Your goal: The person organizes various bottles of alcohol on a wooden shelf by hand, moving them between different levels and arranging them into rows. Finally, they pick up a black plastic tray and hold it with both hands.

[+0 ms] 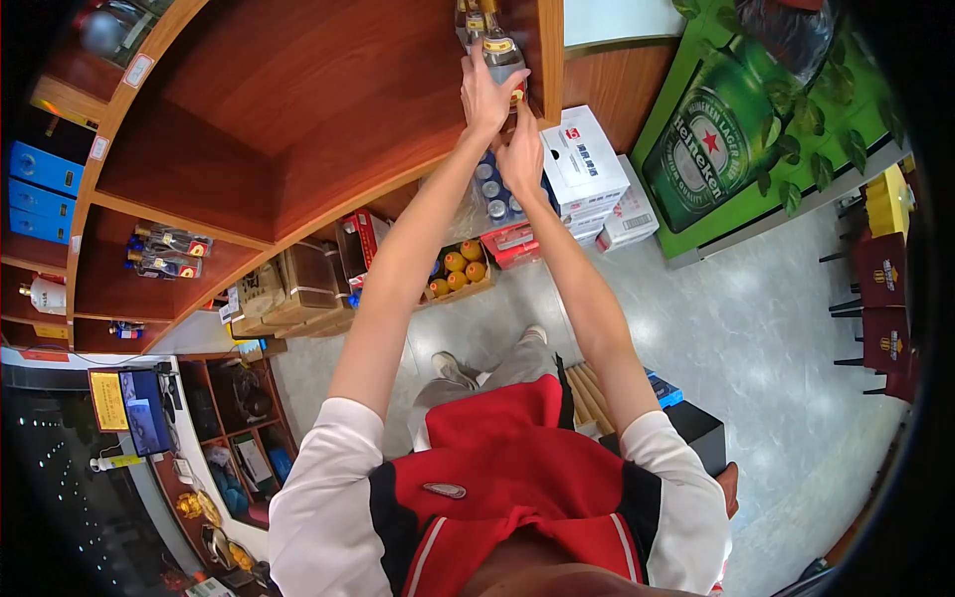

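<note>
Wooden shelving (219, 119) holds a glass bottle (505, 62) near its side panel, another bottle (475, 22) just beside it. The left hand (484, 98) grips the glass bottle between thumb and extended fingers; the right hand (520, 154) reaches its base, fingers bunched, contact unclear.

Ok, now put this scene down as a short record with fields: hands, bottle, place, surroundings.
Left hand: fingers around a clear bottle
Right hand: at the bottle's lower end, grip partly hidden
Place: beside another bottle, at the end of a wooden shelf
Near the hands: white boxes, blue-topped cans
Lower down: orange fruit in a carton
Beyond: green beer poster
</note>
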Tool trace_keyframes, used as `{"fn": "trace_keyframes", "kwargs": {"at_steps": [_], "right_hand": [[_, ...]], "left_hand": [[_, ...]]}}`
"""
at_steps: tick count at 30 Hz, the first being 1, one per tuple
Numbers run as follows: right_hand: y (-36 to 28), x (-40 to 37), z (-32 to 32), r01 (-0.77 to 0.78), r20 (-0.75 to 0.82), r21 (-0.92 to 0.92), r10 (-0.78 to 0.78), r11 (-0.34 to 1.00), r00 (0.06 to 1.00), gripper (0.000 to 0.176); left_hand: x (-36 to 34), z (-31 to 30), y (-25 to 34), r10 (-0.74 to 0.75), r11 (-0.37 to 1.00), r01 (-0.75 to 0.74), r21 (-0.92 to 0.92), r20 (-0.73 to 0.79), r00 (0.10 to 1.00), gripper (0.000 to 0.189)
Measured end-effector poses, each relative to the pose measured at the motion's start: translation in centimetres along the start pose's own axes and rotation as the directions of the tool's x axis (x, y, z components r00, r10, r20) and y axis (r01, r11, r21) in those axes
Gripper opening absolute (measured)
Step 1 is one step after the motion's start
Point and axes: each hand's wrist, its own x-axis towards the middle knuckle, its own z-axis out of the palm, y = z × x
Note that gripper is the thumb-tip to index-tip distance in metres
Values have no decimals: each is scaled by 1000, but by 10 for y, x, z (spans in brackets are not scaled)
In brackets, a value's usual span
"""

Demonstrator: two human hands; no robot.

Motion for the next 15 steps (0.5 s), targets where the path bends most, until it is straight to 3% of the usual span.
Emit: {"fn": "trace_keyframes", "kwargs": {"at_steps": [1, 5, 7, 11, 13, 14, 15], "right_hand": [[3, -1, 2, 67, -17, -53, -68, 996, 998, 70], [-8, -20, -11, 83, -20, -38, -83, 996, 996, 62], [-8, -41, -17, 116, -27, -105, -120, 988, 992, 55], [2, -100, -17, 115, 5, -161, -116, 980, 993, 35], [9, -132, -25, 59, 136, -151, -38, 987, 990, 30], [11, -151, -17, -9, 255, -123, 40, 992, 966, 25], [41, -178, -1, 130, 178, -90, -113, 987, 978, 28]], "left_hand": [[1, 0, 2, -25, 1000, 25, 19, 17, 1000, 97], [2, -8, 9, -59, 998, 59, 0, 55, 997, 100], [-6, -17, 13, -182, 982, 185, -40, 58, 981, 102], [-56, -32, 4, -166, 984, 163, -66, -30, 986, 101], [-104, -52, 0, -108, 981, 86, -174, -120, 987, 84], [-136, -58, -7, -217, 958, 204, -200, -42, 975, 71], [-169, -71, -14, -326, 926, 323, -195, 16, 945, 59]]}}
